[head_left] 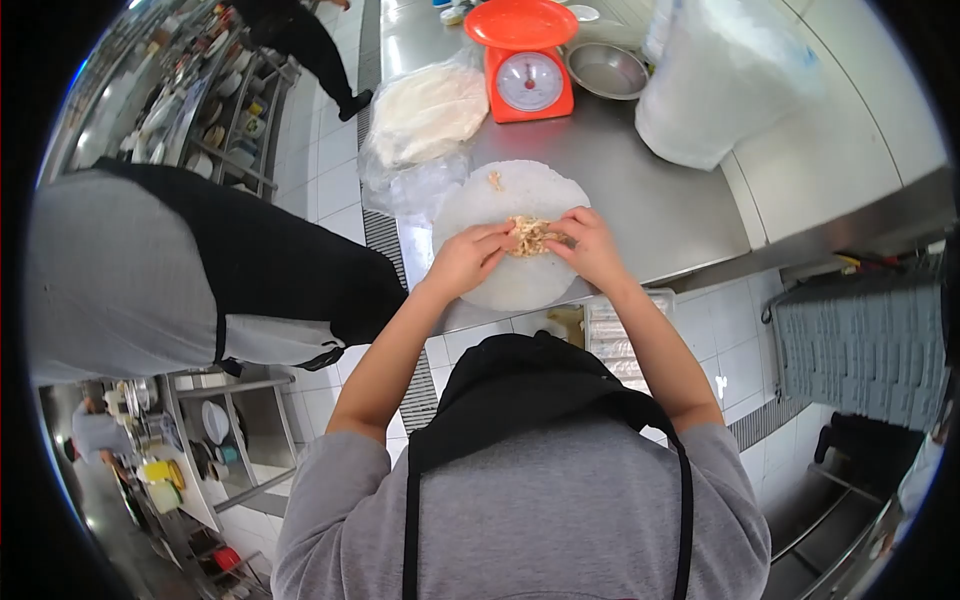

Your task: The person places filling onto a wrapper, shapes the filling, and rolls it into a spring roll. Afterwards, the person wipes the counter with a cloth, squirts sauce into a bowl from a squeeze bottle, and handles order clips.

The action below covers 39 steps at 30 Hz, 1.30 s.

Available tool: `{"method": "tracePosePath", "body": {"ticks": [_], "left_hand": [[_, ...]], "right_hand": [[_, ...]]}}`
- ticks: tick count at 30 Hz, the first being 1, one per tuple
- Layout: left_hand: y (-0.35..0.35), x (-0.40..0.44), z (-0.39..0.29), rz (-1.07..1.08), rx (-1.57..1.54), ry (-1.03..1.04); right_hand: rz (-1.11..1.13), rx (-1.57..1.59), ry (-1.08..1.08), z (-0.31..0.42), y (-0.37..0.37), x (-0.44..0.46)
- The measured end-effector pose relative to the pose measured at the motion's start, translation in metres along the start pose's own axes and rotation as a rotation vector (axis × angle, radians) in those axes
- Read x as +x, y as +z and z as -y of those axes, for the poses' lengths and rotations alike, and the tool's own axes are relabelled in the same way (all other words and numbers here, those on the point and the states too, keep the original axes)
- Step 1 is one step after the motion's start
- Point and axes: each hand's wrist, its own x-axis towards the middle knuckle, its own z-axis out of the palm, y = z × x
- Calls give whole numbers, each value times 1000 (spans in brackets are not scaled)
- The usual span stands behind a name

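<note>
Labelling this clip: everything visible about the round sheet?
The round sheet is pale, looks thin and lies flat on the metal counter, near its edge. Chopped filling sits clumped near its middle; a small bit lies toward its far edge. The left hand and right hand partly cover it; contact is unclear.

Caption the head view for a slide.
Left hand and right hand handle a crumbly mixture on a round pale sheet, near a red dial scale on a steel counter.
</note>
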Motion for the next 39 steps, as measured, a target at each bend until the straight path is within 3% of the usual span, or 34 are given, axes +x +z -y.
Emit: {"method": "tracePosePath", "body": {"ticks": [4, 7, 9, 12, 15, 19, 21, 22, 24, 27, 31, 33, 37, 39], "left_hand": [[-6, -6, -7, -71, -64, -46], [-1, 14, -25, -277, -152, -250], [7, 24, -15, -46, 43, -230], [11, 24, -5, 64, 71, -217], [11, 9, 3, 69, 60, -117], [1, -9, -2, -7, -44, -86], [-10, -8, -22, -188, -58, -178], [-7, -7, -21, -188, -56, -182], [2, -4, -14, -230, -16, -76], [9, -13, 2, -175, 53, -82], [2, -27, 14, -167, 10, -84], [-5, -29, 9, -202, -86, -123], [-8, -12, -13, -323, -49, -216], [-5, -5, -3, -142, 204, -173]], "right_hand": [[92, -2, -99, 4, -17, 21], [206, -17, -153, 12, -14, 28], [304, -95, -172, 11, -9, 32], [403, -159, -206, 13, -11, 36], [334, -180, -359, 4, -3, 30], [217, -151, -267, 4, -6, 24], [91, -70, -245, 17, -6, 27], [93, -66, -246, 19, -2, 28], [165, -58, -445, 23, 7, 33], [215, -127, -475, 26, 17, 34], [222, -77, -434, 22, 11, 35], [224, 45, -225, 22, 1, 38], [238, -22, -228, 29, 4, 47], [479, -137, -238, 29, 12, 51]]}}
